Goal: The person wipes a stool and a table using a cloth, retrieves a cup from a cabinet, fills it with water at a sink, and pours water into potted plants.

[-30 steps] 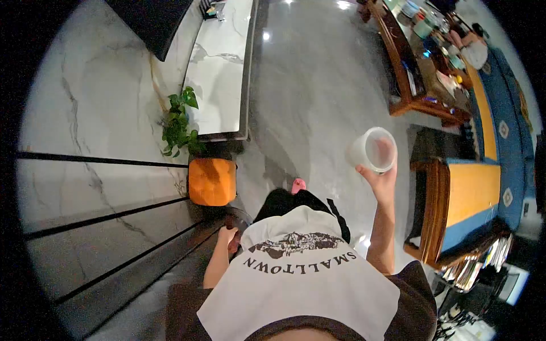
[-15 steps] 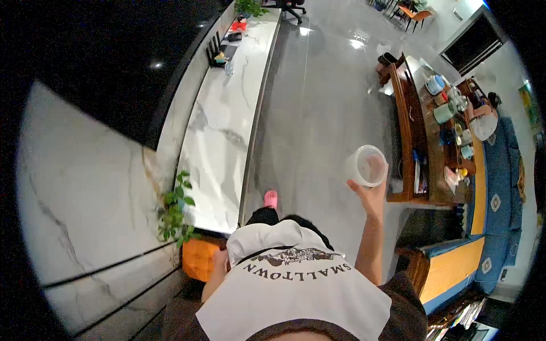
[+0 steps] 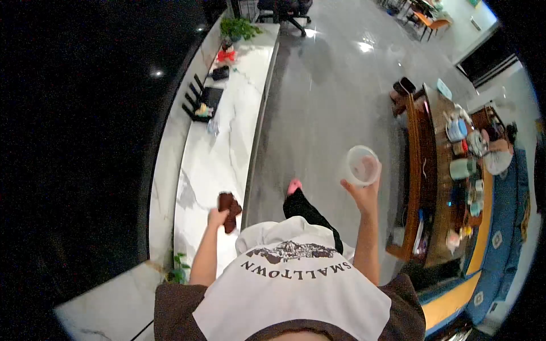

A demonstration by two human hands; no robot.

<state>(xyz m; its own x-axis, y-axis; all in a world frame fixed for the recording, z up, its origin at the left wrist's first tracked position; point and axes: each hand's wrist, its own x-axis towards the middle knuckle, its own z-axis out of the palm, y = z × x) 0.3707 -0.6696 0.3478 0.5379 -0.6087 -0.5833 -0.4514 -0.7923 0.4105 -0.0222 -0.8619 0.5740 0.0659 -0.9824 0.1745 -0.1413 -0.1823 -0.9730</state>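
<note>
My left hand (image 3: 216,218) is closed on a dark brown cloth (image 3: 230,211), bunched up and hanging from the fingers over the white marble cabinet top (image 3: 232,159). Out to the right, above the grey floor, my right hand (image 3: 367,194) grips a translucent plastic tub (image 3: 362,165) from its near side. The tub's round mouth faces up toward me, and fingers show through its wall. I cannot make out anything inside it.
A black router (image 3: 205,105), a red figurine (image 3: 226,55) and a potted plant (image 3: 240,28) stand along the marble top. To the right, a wooden table (image 3: 441,199) carries several containers. A person (image 3: 499,159) is beyond it, near the blue sofa (image 3: 512,199).
My left hand has come up from beside my body, and the brown cloth now shows in it. I have moved forward along the cabinet. The tub stays in my right hand.
</note>
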